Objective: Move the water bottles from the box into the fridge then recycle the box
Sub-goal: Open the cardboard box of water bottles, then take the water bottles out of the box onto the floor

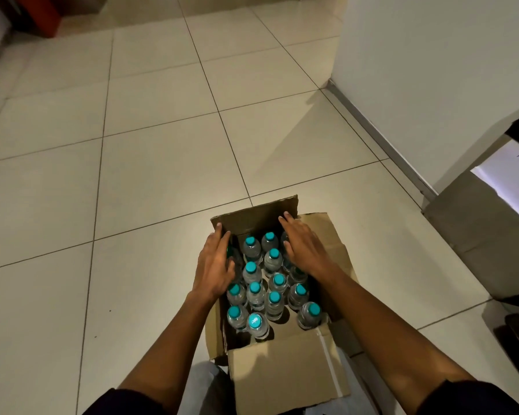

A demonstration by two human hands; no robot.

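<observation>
An open cardboard box (285, 375) stands on the tiled floor in front of me, its flaps folded outward. Several clear water bottles (255, 295) with teal caps stand upright inside it. My left hand (215, 262) lies over the left side of the box, fingers straight, above the bottles there. My right hand (304, 245) lies over the right side, fingers stretched toward the far flap, covering some bottles. Whether either hand touches a bottle I cannot tell. No fridge door is plainly in view.
A white wall (432, 70) with a grey skirting runs along the right. A grey and white unit (480, 223) stands at the right edge. A dark red object (45, 16) sits at the far left. Pale floor tiles (147, 145) stretch ahead.
</observation>
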